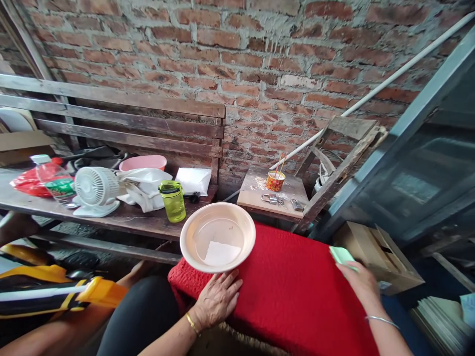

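My left hand lies with its fingers spread on the red cloth, fingertips close against the near side of a pale peach basin. The basin rests at the cloth's far left end. Inside it shows a white, straight-edged patch; whether that is a sheet or a reflection I cannot tell. Over the right edge of the cloth, my right hand grips a light green, round-cornered flat object. My palm and fingers partly hide it, so its kind is unclear.
A wooden bench at the left holds a white fan, a green bottle and a pink tub. Padlocks and a small cup stand on a chair seat. A cardboard box is right. Another person's leg is left.
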Available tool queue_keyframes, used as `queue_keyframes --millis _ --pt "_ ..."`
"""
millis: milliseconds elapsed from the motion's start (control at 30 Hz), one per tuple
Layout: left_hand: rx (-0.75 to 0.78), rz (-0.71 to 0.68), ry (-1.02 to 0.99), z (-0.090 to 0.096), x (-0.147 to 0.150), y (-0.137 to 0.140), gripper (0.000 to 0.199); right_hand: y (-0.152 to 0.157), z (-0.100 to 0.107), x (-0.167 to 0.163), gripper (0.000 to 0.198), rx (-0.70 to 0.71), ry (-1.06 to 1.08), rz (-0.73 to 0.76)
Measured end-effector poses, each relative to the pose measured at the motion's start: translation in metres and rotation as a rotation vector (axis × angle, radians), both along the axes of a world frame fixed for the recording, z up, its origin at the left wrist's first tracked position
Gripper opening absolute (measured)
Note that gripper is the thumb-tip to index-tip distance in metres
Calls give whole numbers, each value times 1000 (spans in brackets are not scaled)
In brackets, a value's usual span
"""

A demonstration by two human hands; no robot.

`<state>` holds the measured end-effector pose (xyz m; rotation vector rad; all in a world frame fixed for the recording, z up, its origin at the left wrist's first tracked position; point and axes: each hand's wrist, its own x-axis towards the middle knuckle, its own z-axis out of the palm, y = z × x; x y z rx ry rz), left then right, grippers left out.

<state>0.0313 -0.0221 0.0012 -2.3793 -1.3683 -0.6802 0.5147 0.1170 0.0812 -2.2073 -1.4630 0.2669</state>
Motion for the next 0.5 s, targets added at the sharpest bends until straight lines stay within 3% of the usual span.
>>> queue_keyframes --millis 167,267,367,433,500 --pt "-4 -2 17 -4 -1 1 33 14 -2 -166 39 6 80 422" --pt "-10 0 29 -6 -2 2 35 18 -13 -229 31 -8 80 569" --pt "1 0 29 -7 -2 2 35 22 -18 -239 35 -23 62 606" --pt "15 -7 32 -6 -2 2 35 24 -15 -214 33 -41 53 558" --pt "26 -16 22 -4 -2 2 34 23 -6 -166 34 -62 46 451"
